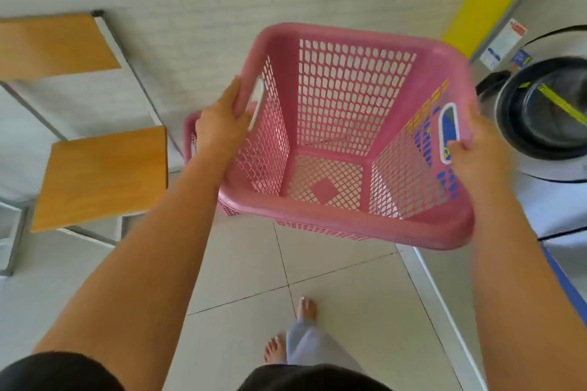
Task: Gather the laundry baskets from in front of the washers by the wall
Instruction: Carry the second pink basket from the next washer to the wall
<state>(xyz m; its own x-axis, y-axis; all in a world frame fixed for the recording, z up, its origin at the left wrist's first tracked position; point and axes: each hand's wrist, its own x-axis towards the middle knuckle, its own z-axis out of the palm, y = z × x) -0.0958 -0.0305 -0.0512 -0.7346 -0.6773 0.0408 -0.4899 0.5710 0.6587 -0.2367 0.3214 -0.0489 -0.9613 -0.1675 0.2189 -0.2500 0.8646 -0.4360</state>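
Open tiled floor (241, 267) ahead, wooden benches (101, 174) crowding left, washer door (546, 117) close right

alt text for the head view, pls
Both hands, left hand and right hand, hold an empty pink laundry basket by its side handles above a tiled floor, a front-load washer at right, wooden stools at left.

Pink laundry basket (355, 124): moulded plastic, perforated lattice walls, smooth matt rim. Beside it, washer (540, 124): glossy glass door, metal-looking ring. Left of basket, stools (101, 174): wood-look tops, metal frames. Floor (317, 279): smooth pale tiles.
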